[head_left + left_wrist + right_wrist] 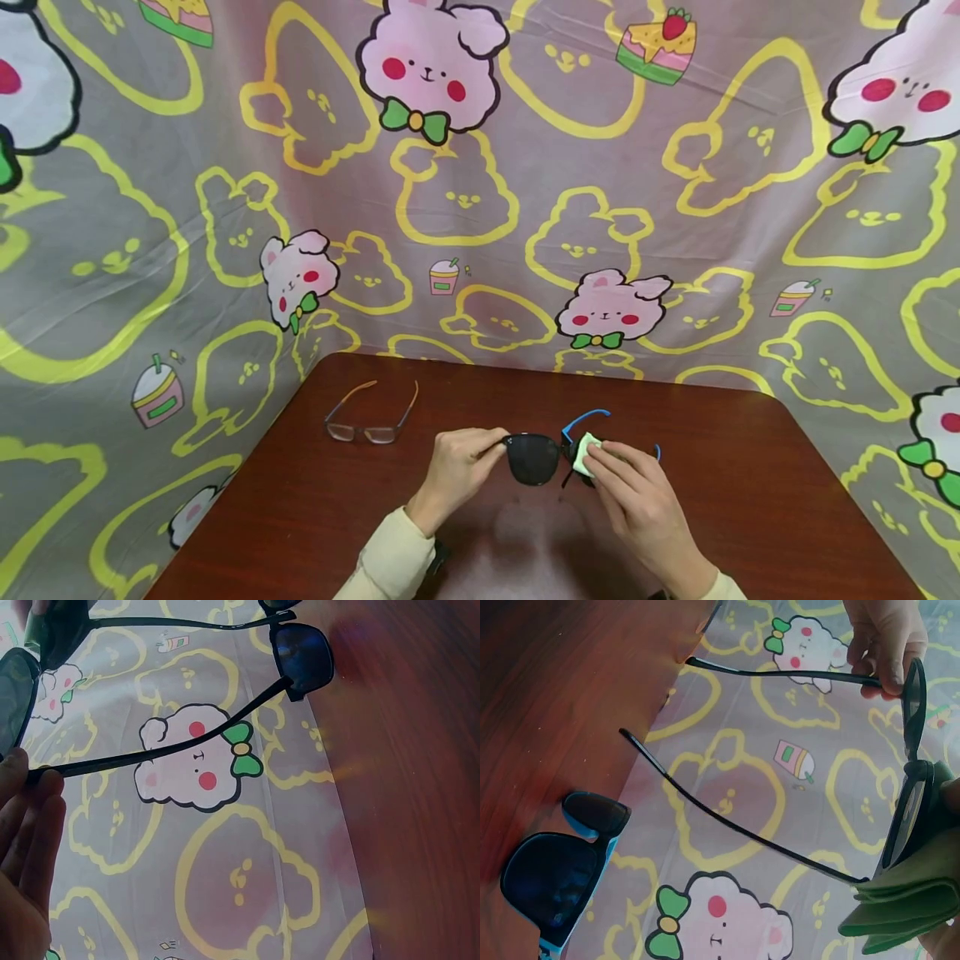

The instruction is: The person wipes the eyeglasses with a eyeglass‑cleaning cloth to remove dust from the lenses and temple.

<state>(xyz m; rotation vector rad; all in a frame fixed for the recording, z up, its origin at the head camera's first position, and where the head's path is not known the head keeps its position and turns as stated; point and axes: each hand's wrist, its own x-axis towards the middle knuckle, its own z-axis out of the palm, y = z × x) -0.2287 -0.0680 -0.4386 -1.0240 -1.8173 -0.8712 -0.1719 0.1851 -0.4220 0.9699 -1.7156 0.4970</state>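
Cream-coloured, padded fabric is covering the left forearm, the sleeve (393,554) ending at the wrist, while a similar cuff is showing at the lower right. Beyond it, the left hand (459,468) is pinching the black sunglasses (533,459) by their outer corner, thumb and fingertips clamping the frame where the arm joins it; the lens on that side is standing uncovered just beside the fingertips. The right hand (639,493) is holding a folded pale green cloth (587,455) against the other lens, its fingers lying together over the cloth; where its thumb is pressing cannot be told. The sunglasses are thus hanging between the two hands, above the dark reddish-brown table (255,517), with both of their arms extending unfolded in the wrist views.

Just past the right hand, a second pair, blue-armed sunglasses (551,881), is resting on the table, partly hidden by the hand and cloth in the head view. Farther off to the left, well apart from both hands, clear glasses (362,434) are lying with their arms open and pointing away. Behind everything, a grey curtain (517,275) is hanging, printed with pink-cheeked rabbits and yellow outlines.
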